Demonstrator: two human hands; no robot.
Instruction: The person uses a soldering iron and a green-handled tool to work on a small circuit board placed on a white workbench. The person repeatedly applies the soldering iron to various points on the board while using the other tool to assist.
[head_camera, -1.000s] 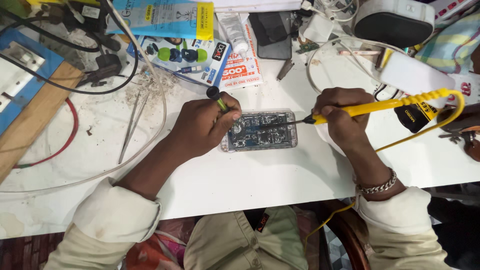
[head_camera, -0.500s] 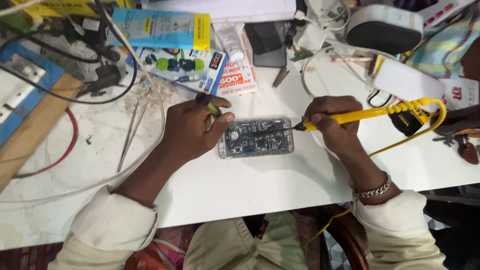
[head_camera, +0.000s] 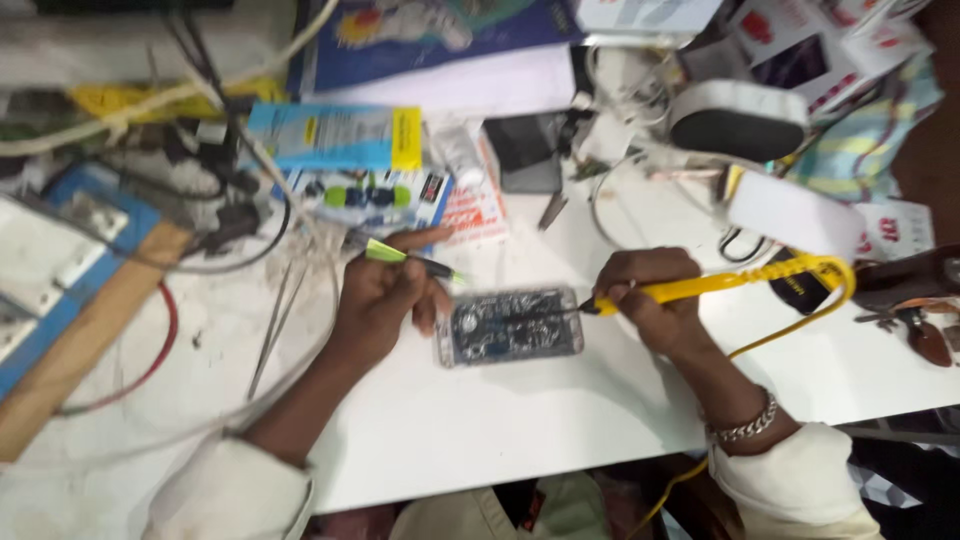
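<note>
Gripping a yellow plastic iron (head_camera: 720, 285) (slim, ridged) over flat circuitry (head_camera: 510, 325).

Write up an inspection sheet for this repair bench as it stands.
Surface: white table, dusty and scuffed at the left.
Job's things: opened phone lying flat, circuitry up; yellow tool with its tip on the phone's right edge; green-tipped tool.
Clutter: blue boxes, tweezers, white speaker, packets at the back.
Grippers: left hand holds the green-tipped tool, fingers by the phone's left end; right hand grips the yellow tool.
Cables: yellow cord looping right; red wire; black and white leads at the left.
Surroundings: wooden strip and blue panel at the left.
</note>
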